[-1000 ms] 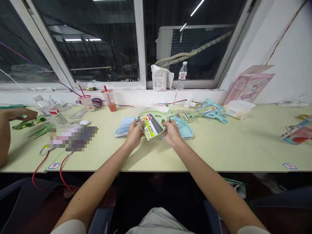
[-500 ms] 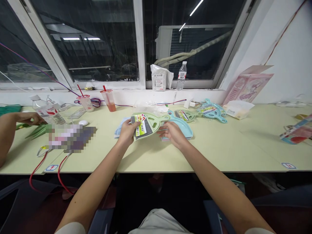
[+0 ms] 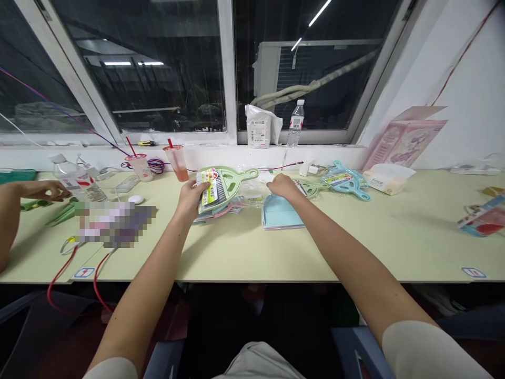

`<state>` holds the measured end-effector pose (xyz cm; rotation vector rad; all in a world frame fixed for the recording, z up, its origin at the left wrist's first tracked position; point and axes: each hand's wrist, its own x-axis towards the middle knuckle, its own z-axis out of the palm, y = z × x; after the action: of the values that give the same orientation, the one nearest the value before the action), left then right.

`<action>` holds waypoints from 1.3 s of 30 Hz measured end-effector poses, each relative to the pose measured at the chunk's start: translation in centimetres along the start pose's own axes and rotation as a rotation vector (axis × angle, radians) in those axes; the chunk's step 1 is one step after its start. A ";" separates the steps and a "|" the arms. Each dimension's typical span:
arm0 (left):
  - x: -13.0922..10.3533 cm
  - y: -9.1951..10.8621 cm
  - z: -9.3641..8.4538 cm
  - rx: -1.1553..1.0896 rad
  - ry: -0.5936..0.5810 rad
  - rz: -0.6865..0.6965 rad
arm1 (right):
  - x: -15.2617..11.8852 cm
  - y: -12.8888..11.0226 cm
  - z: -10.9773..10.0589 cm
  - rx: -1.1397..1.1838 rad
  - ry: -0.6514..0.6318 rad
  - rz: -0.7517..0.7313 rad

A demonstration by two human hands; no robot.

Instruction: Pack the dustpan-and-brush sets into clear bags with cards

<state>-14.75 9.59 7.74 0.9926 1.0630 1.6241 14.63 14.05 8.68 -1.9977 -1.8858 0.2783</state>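
My left hand is closed on a pale green dustpan-and-brush set, its thumb over the yellow label card, with the dustpan handle pointing right. Beneath it lie more brush sets in clear wrap, partly covered. My right hand is closed at the handle end of a light blue dustpan, which sits on a stack showing a pink edge below. The hand hides that handle. Just behind my right wrist lies another green dustpan set, and farther right are wrapped blue dustpan sets.
A co-worker's hand is at the left by a water bottle. Two drink cups stand near the sill. A tissue pack and pink box are at the back right. Red cables hang over the front edge.
My left hand has moved the green set left and slightly up, away from the blue dustpan. My right hand has moved up and its spread fingers have closed at the blue dustpan's handle.
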 end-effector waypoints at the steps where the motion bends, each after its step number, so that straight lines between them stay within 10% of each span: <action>1: 0.1 -0.3 -0.2 -0.001 0.003 -0.001 | 0.6 -0.2 0.1 -0.013 -0.030 0.010; 39: -1.0 -1.9 -0.2 0.011 0.082 0.040 | 0.9 -2.4 1.0 0.156 -0.203 -0.049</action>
<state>-14.23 8.99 5.79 0.9666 1.1144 1.7060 12.11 15.15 8.79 -1.8772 -1.9630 0.6166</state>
